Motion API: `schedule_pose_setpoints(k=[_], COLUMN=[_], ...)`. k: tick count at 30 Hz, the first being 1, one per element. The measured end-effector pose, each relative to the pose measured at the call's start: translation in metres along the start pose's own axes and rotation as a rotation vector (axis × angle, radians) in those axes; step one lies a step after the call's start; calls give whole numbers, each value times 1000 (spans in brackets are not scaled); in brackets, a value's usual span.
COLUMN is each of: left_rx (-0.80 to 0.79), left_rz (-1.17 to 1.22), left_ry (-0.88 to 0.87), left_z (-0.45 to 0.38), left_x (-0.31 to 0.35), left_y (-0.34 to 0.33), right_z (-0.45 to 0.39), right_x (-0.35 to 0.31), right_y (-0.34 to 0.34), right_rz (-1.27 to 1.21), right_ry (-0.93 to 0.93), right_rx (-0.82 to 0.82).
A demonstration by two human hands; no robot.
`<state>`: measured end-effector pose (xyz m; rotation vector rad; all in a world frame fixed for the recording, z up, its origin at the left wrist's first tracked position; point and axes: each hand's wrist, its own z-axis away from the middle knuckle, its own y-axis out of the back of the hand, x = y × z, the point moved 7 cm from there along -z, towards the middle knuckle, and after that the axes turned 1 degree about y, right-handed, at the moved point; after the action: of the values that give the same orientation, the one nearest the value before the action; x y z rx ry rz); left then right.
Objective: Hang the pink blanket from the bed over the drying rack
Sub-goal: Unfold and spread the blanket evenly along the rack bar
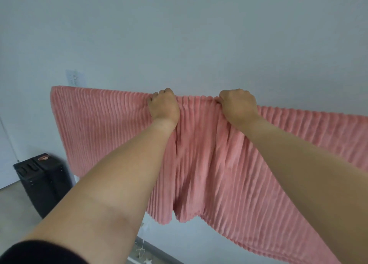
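Blanket: pink ribbed blanket (199, 140) spread wide in front of a pale wall (179, 34), its top edge running from the upper left across to the right edge of the view, slightly sloping down to the right; the cloth hangs in folds below that edge.
Rack: whatever carries the top edge is hidden by the cloth, so the rack itself cannot be made out.
Left hand (164, 105): closed into a fist on the blanket's top edge, left of centre, fingers curled over the fold; forearm bare, a dark sleeve at the lower left corner.
Right hand (238, 104): closed on the same top edge, just right of centre, knuckles up, cloth bunched under the fingers.
Between the hands: a short, gathered stretch of the edge, the ribs pressed closer together.
Lower hem: uneven, hanging lowest toward the right.
Left background: a black case (42, 182) stands on the floor (16, 208) by the wall, partly behind the blanket's left corner.
Wall plate (74, 77): pale, just above the blanket's left corner.
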<state>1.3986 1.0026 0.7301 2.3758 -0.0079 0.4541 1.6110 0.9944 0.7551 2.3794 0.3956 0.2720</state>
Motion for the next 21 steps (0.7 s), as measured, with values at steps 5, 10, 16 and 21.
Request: schedule_pose_setpoints(k=[5,10,16,21], left_rx=[-25,-72,80,114], left_rz=[66,-18,40,165], left_ry=[102,174,-74,-380], left_z=[1,-1,28,71], left_x=[5,3,79,169], left_y=[-8,-16,-1,-1], right_z=[22,48,54,55], right_x=[55,120,118,100], right_y=[14,32,43,36], right_rz=[23,31,-36,-72], right_ry=[-35,-115,-135,-52], right_rx=[30,78,77,-3])
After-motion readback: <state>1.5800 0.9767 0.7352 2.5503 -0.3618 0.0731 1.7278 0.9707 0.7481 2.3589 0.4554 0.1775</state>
